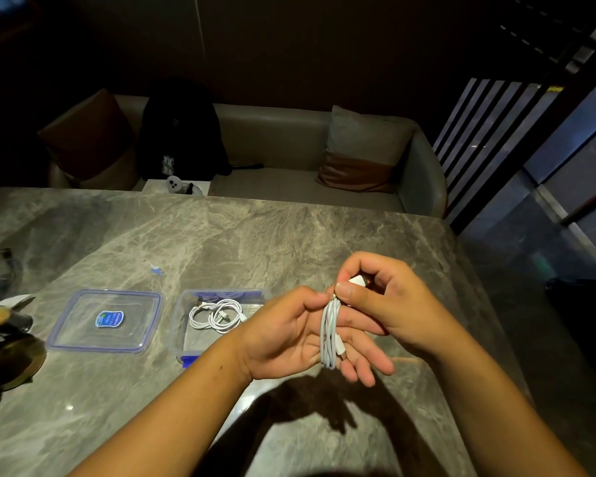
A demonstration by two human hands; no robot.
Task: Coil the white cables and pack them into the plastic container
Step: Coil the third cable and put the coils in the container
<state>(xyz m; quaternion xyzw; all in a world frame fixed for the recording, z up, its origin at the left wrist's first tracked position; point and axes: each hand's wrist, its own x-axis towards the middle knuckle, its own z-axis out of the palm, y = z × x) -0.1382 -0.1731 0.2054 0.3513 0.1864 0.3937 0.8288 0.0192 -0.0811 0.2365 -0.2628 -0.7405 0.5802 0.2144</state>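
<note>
Cable (330, 335): white, wound on our left hand (283, 335), thumb pinching it.
Right hand (393, 297): we pinch its plug (356, 280).

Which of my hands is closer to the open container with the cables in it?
Left. The left hand is just right of the container, overlapping its right edge in view, holding the coiled cable. The right hand is farther right, pinching that cable's plug.

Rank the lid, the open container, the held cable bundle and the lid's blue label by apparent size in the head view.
1. lid and container: alike; the left hand hides part of the container.
2. cable bundle, though nearest the camera.
3. blue label.
</note>
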